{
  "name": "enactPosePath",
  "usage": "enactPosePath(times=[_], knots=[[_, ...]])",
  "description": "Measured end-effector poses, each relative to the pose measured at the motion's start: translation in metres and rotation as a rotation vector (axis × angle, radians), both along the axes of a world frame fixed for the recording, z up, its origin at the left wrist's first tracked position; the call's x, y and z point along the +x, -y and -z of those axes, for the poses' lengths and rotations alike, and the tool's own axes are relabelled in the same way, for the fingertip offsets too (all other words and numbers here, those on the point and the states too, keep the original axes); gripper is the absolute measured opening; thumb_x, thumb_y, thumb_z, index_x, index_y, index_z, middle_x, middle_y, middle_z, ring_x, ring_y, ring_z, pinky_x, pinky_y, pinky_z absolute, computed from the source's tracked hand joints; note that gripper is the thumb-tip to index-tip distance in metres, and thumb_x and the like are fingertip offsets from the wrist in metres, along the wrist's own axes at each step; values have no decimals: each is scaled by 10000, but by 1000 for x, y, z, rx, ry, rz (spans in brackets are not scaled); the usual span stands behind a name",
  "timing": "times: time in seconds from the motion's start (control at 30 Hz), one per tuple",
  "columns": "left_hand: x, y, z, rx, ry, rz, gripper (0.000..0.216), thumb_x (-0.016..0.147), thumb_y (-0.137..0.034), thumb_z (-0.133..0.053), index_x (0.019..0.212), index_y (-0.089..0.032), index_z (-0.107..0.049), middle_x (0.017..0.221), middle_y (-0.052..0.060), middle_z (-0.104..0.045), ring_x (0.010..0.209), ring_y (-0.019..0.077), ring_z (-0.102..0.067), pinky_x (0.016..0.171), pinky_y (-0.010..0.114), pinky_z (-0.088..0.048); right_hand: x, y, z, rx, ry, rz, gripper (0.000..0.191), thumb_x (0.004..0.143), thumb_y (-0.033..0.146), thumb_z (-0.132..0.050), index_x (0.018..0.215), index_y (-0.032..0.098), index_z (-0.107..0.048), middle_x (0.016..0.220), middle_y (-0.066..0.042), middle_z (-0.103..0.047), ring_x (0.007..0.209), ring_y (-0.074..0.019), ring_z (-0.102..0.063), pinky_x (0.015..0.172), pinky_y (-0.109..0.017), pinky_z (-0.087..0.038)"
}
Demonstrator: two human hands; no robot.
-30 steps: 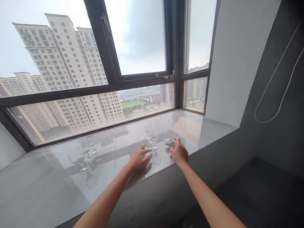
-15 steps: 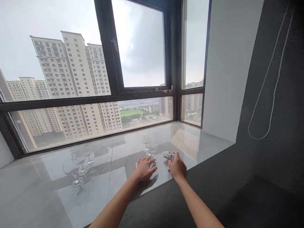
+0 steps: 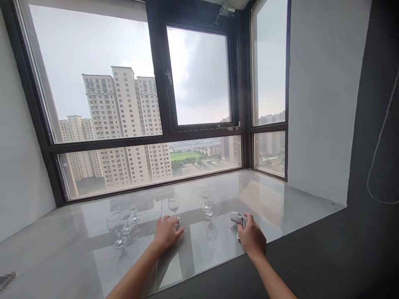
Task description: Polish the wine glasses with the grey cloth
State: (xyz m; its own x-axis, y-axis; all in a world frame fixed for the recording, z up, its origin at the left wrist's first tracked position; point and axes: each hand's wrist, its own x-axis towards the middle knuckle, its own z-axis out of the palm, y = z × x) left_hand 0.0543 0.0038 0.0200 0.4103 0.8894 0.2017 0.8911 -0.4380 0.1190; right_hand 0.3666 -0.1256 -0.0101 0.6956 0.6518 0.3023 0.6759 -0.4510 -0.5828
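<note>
My left hand (image 3: 166, 235) rests on the glossy stone windowsill (image 3: 280, 199), its fingers closed round the foot of a small clear wine glass (image 3: 173, 204) that stands upright. My right hand (image 3: 252, 239) lies further right near the sill's front edge, closed on a crumpled grey cloth (image 3: 236, 217). Between the two hands, a little further back, stand two more small glasses (image 3: 208, 204). Left of my left hand is a cluster of three wider stemmed glasses (image 3: 124, 216).
A big black-framed window (image 3: 162, 104) runs behind the sill, with tower blocks outside. White walls close off both ends. A dark counter edge (image 3: 311, 249) lies in front on the right, and a thin cord (image 3: 378, 145) hangs on the dark wall.
My left hand has slid left, taking one small glass away from the pair towards the cluster of three. The right hand has stayed on the cloth. The view has tilted up.
</note>
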Motion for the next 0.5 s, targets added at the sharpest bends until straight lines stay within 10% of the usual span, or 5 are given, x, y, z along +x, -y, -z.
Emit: enactPosePath(times=[0.2, 0.5], knots=[[-34, -50, -3, 7, -40, -227, 504, 924, -515, -457, 1262, -250, -722, 1368, 123, -702, 1381, 405, -494, 1173, 649, -222, 2, -3, 5, 17, 15, 9, 354, 979, 246, -433, 1323, 224, -511, 1226, -103, -719, 1094, -262, -699, 750, -320, -470], [-43, -55, 17, 2, 43, -422, 652, 955, -583, -320, 1383, -206, -635, 1544, 161, -544, 1430, 410, -439, 1179, 660, -206, 4, -3, 8, -12, 22, -1, 358, 997, 293, -401, 1333, 215, -497, 1174, -118, -717, 1025, -290, -705, 684, -335, -441]])
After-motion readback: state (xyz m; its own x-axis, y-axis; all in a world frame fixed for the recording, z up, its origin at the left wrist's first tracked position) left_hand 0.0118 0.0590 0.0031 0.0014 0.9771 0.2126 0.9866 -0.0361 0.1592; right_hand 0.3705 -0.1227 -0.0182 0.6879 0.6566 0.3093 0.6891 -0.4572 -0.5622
